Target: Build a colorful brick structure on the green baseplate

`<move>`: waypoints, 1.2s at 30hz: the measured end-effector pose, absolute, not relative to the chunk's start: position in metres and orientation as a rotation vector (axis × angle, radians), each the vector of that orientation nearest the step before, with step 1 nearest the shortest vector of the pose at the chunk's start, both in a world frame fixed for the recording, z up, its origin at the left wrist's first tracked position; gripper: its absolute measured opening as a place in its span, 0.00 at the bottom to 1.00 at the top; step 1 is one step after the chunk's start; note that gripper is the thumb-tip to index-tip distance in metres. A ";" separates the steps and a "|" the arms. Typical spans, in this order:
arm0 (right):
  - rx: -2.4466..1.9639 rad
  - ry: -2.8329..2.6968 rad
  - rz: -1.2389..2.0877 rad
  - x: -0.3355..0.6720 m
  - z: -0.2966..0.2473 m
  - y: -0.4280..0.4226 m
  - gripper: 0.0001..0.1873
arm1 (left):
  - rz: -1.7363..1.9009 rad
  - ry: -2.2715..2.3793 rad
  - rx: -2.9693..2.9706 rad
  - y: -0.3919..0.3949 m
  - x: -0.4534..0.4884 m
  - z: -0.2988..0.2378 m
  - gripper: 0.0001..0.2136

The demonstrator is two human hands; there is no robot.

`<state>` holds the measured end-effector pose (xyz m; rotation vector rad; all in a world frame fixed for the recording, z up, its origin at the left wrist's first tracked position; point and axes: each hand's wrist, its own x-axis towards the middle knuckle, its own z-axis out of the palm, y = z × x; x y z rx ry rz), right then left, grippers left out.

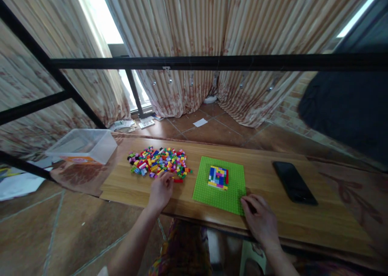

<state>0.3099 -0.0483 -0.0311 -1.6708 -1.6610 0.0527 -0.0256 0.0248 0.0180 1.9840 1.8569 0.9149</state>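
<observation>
My left hand [162, 188] is at the front edge of a pile of small coloured toy bricks [162, 161], its fingers curled together. Whatever they may hold is too small to make out. A red brick [178, 180] lies just right of those fingertips. The green baseplate [201, 189] lies flat on the bench, right of the pile. A roughly square patch of multicoloured bricks [218, 177] is built on it, with blue, white, yellow, red and pink pieces. My right hand [260, 215] has its fingers closed at the baseplate's right front edge.
A black phone [294, 183] lies to the right on the wooden bench [257, 175]. At the left end stands a clear plastic box [104, 146] with an orange label. Behind the bench run a black metal rail [194, 62] and striped curtains [188, 25].
</observation>
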 end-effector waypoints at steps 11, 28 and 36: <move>-1.710 -1.665 0.051 0.309 -0.029 -0.050 0.17 | 0.792 1.897 2.164 0.045 0.003 0.030 0.09; -1.695 -1.662 0.063 0.307 -0.028 -0.048 0.14 | 0.565 1.741 2.355 0.056 0.042 0.047 0.08; -1.689 -1.673 0.063 0.307 -0.027 -0.047 0.13 | 0.475 1.520 2.271 0.045 0.084 0.041 0.10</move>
